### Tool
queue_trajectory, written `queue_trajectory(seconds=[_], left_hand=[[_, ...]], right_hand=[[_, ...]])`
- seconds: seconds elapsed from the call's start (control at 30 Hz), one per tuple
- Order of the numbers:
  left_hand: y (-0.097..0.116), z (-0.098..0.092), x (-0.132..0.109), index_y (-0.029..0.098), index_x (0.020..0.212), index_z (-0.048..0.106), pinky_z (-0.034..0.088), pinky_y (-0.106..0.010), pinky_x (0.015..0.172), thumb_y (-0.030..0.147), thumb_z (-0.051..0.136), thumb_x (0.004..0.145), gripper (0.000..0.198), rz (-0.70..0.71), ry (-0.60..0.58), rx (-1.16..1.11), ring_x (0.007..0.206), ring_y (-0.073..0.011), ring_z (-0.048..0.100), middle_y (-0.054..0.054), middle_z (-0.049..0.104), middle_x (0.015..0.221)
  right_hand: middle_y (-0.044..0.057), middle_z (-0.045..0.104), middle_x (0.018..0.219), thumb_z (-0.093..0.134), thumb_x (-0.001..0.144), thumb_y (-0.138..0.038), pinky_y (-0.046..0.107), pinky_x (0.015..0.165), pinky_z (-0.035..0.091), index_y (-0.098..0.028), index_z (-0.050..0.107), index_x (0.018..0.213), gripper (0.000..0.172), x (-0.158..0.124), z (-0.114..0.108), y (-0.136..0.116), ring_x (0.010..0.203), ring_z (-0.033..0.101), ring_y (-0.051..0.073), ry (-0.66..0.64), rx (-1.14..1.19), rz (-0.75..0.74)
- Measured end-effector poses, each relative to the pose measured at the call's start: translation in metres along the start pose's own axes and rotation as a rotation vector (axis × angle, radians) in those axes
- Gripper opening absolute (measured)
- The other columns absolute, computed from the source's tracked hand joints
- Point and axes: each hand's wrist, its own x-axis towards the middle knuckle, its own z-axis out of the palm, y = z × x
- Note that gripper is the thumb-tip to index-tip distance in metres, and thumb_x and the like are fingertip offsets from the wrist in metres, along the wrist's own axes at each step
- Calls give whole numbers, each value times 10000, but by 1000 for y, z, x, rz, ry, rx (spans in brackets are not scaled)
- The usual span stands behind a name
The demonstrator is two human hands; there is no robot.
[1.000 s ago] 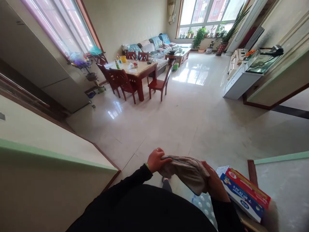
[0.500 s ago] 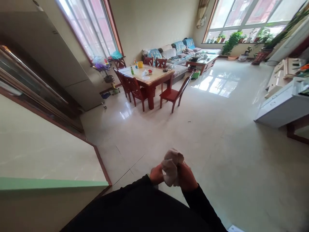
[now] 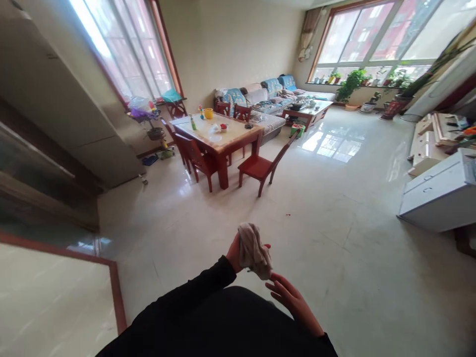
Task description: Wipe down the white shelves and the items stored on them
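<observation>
A crumpled beige cloth is bunched up in front of my body, above the tiled floor. My left hand is wrapped round its left side, with most of the fingers hidden behind the fabric. My right hand lies lower and to the right, its fingers stretched out and apart. The fingertips of that hand come up to the lower end of the cloth; whether they touch it I cannot tell.
Ahead stands a dining table with red chairs; one chair juts toward me. Behind are a sofa and a coffee table. A white cabinet stands at right, a framed low wall at left.
Both hands were together on the cloth; now my right hand has come off it, lower right, with fingers opened. The cloth hangs looser in my left hand. The view has shifted forward into the room.
</observation>
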Motion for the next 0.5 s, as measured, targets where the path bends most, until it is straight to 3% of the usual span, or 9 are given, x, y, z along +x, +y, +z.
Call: queue_trajectory(seconds=[0.1,0.2,0.3,0.4,0.5], left_hand=[[9,17,77,218,1194,755,595,-534,1137,821,595,951,670,-256,59,-354,1064,-338,841,-94,833,950],[9,43,154,173,1099,776,588,-501,1139,632,536,1029,523,-402,50,-476,1010,-328,844,-118,838,939],[9,67,233,112,1031,792,585,-491,1139,544,492,1049,526,-483,60,-571,994,-341,842,-168,838,937],[18,81,310,99,1041,798,584,-498,1141,577,508,1049,559,-471,113,-634,1065,-372,836,-183,833,921],[35,82,378,138,1065,788,599,-497,1116,592,543,1066,516,-359,168,-668,1092,-370,830,-155,828,908]], right_hand=[[142,816,1400,931,590,-909,604,1249,495,-304,878,1142,820,49,-39,-14,1363,749,428,94,210,28],[126,829,1379,984,551,-861,605,1290,462,-300,885,1091,785,106,-95,-31,1400,728,435,177,324,69],[139,834,1366,1011,484,-846,609,1298,461,-282,885,1023,790,167,-160,-62,1446,694,453,198,350,88],[154,821,1387,999,435,-875,622,1293,466,-269,875,994,834,231,-217,-115,1478,664,473,206,322,85],[142,812,1403,951,540,-902,607,1286,472,-275,864,1029,800,294,-252,-191,1473,670,445,213,255,10]])
